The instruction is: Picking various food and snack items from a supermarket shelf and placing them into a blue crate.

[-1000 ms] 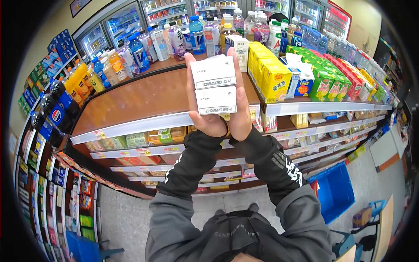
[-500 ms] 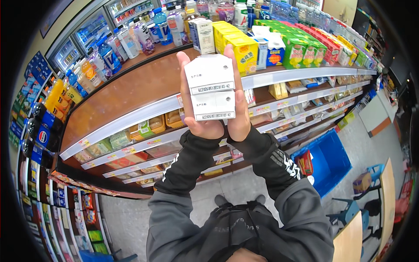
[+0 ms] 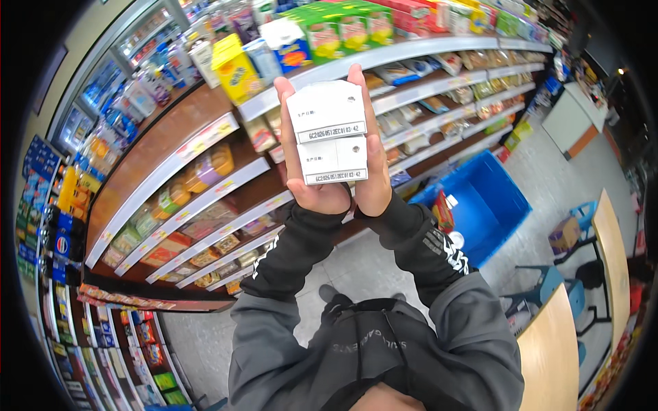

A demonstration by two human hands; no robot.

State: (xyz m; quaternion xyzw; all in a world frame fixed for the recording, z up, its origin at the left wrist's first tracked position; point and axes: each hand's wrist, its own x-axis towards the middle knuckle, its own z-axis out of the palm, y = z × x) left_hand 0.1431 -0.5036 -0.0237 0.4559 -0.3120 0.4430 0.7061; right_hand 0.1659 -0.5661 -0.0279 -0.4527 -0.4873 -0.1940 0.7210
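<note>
Two white cartons [image 3: 327, 131], one stacked above the other, are held up in front of a shop shelf with their ends facing me. My left hand [image 3: 305, 179] grips their left side and cups them from below. My right hand [image 3: 374, 164] clasps their right side, fingers reaching up past the top carton. Both sleeves are dark. Behind the cartons, the top shelf [image 3: 404, 48] carries yellow, white-blue and green boxes.
Brown shelves with white price rails [image 3: 199, 198] hold packaged snacks on several levels. A bare stretch of top shelf [image 3: 147, 147] lies left of the yellow box [image 3: 235, 68]. A blue crate [image 3: 483, 205] stands on the floor at right, a wooden table [image 3: 555, 356] lower right. Bottled drinks line the far left.
My view has swung right and the shelves have slid left and up behind the cartons. Both hands still hold the two cartons, now nearer the camera, and the blue crate has come closer.
</note>
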